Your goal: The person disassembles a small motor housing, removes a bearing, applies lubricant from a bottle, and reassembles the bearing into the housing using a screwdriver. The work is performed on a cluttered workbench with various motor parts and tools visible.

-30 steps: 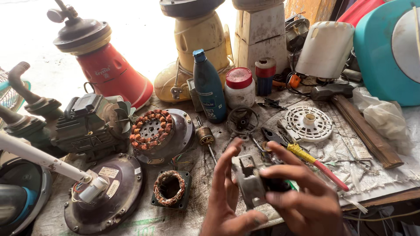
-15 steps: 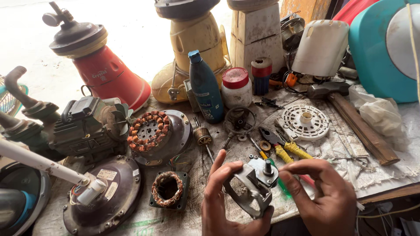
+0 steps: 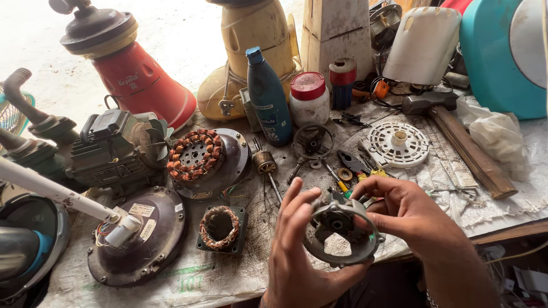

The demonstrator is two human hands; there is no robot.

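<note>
Near centre, above the front edge of the desk (image 3: 228,282): a grey cast-metal motor housing (image 3: 341,235), ring-shaped with a hub on spokes and open windows between them, held tilted between both hands. The left hand (image 3: 297,256) cups the housing from below and the left, fingers spread upward along its rim; the right hand (image 3: 408,211) grips its upper right edge with curled fingers.

The desk is covered with stained, coarse woven cloth. Left of the hands: a small square stator (image 3: 220,228) wound with copper wire. Farther left: a dark round motor cover (image 3: 140,239) with labels, and a white tube (image 3: 51,191) lying across it. Behind these: a round stator (image 3: 195,155) ringed with copper coils on a metal plate.

Far centre: a dark blue plastic bottle (image 3: 268,100), a white jar with a red lid (image 3: 309,98), and a yellowish conical housing (image 3: 251,57). Far left: a red conical base (image 3: 142,85). Right: a white perforated plastic disc (image 3: 398,144) and a hammer (image 3: 456,137) with a worn wooden handle.
</note>
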